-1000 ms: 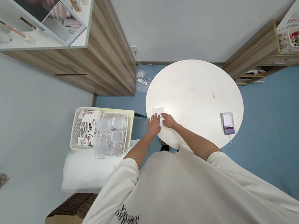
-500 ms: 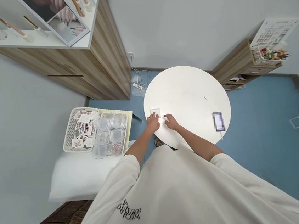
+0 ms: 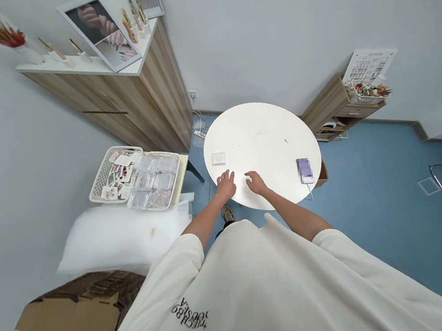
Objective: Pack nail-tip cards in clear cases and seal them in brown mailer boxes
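Note:
A flat, whitish square case with a clear rim [image 3: 218,158] lies on the left part of the round white table [image 3: 264,129]. Just on the near side of it is my left hand [image 3: 227,185], fingers apart and holding nothing. My right hand [image 3: 256,183] hovers over or rests on the table's near edge, empty, with its forefinger stretched out and the other fingers partly bent. A gap separates both hands from the case. Whether the fingertips touch the tabletop, I cannot tell.
Left of the table, a basket of printed cards [image 3: 106,177] stands beside a basket of clear plastic boxes [image 3: 155,180]. A white foam roll [image 3: 121,234] and cardboard [image 3: 69,323] lie nearer. On the table's right is a blurred phone-like device [image 3: 305,171] with a cable.
Both hands have come off the case and drawn back toward me, the right one first. The case stays on the table. My view has shifted, showing more of the room at right.

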A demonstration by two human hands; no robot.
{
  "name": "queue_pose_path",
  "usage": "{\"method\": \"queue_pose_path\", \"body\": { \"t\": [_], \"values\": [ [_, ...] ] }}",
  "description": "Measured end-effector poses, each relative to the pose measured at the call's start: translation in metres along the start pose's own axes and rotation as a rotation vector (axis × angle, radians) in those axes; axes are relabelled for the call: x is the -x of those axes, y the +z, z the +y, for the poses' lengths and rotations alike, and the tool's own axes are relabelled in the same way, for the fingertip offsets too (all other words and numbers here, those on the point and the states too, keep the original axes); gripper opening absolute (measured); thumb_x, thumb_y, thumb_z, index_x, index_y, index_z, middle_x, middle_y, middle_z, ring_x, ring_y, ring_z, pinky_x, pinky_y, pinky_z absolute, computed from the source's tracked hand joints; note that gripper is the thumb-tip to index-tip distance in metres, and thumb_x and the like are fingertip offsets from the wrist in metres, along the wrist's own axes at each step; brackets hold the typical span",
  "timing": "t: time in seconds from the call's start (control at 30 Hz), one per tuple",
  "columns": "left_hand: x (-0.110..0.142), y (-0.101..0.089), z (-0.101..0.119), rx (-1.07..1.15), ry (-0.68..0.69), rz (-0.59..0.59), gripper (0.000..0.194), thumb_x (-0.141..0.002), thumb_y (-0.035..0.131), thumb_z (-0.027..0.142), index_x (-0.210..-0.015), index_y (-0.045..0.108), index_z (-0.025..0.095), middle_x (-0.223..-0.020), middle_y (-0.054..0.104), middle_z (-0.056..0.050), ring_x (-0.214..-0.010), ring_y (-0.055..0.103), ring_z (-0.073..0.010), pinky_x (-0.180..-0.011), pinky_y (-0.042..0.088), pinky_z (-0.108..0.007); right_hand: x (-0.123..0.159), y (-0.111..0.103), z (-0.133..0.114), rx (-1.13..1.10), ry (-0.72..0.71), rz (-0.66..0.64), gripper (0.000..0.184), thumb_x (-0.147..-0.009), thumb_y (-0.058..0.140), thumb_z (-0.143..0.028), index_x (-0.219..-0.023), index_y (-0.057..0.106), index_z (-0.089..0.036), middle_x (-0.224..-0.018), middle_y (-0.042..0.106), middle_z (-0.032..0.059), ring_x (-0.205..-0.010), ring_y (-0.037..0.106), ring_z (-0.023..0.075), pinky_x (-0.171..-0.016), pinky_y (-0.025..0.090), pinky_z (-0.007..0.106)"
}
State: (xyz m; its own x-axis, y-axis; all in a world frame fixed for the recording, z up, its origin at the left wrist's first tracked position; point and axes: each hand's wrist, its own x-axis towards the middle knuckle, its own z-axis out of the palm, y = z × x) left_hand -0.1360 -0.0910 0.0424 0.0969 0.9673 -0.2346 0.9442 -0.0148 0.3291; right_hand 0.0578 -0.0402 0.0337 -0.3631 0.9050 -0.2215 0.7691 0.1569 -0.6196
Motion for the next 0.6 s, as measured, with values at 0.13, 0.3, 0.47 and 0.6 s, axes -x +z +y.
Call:
{"method": "queue_pose_path", "body": {
  "t": [0.13,0.3,0.47,0.6],
  "values": [
    [0.049,0.02,0.028,0.002,-0.005,0.01,0.063,-0.097,0.044,0.024,-0.159,0.03,0.019,-0.167,0.026,-0.016,-0.151,0.028,-0.0328,-0.12,0.026,-0.05,0.054,0.005,0.012,0.029,-0.008,0.029,0.043,-0.093,0.044,-0.021,-0.132,0.062,-0.018,-0.143,0.053,0.0136,-0.136,0.048,0.0274,-0.114,0.04,0.046],
    [0.113,0.042,0.053,0.014,-0.028,0.004,0.06,-0.1,0.04,0.027,-0.158,0.031,0.02,-0.167,0.025,-0.015,-0.153,0.026,-0.0331,-0.12,0.027,-0.051,0.115,0.019,0.016,0.046,-0.025,0.011,0.042,-0.096,0.043,-0.025,-0.134,0.061,-0.019,-0.149,0.047,0.0141,-0.14,0.044,0.0296,-0.112,0.042,0.046],
    [0.169,0.045,0.052,0.016,-0.097,0.03,0.06,-0.101,0.04,0.03,-0.159,0.029,0.021,-0.167,0.025,-0.016,-0.152,0.028,-0.0333,-0.119,0.029,-0.052,0.15,0.035,-0.005,0.049,-0.093,-0.035,0.042,-0.095,0.044,-0.023,-0.133,0.062,-0.02,-0.146,0.049,0.0136,-0.138,0.047,0.0279,-0.113,0.042,0.044],
    [0.208,0.041,0.036,0.025,-0.169,0.062,0.06,-0.101,0.039,0.032,-0.16,0.029,0.022,-0.168,0.025,-0.015,-0.151,0.03,-0.0333,-0.118,0.03,-0.052,0.16,0.051,-0.034,0.041,-0.191,-0.065,0.041,-0.095,0.046,-0.023,-0.132,0.062,-0.02,-0.145,0.051,0.0135,-0.136,0.048,0.0269,-0.114,0.041,0.043]
  ]
}}
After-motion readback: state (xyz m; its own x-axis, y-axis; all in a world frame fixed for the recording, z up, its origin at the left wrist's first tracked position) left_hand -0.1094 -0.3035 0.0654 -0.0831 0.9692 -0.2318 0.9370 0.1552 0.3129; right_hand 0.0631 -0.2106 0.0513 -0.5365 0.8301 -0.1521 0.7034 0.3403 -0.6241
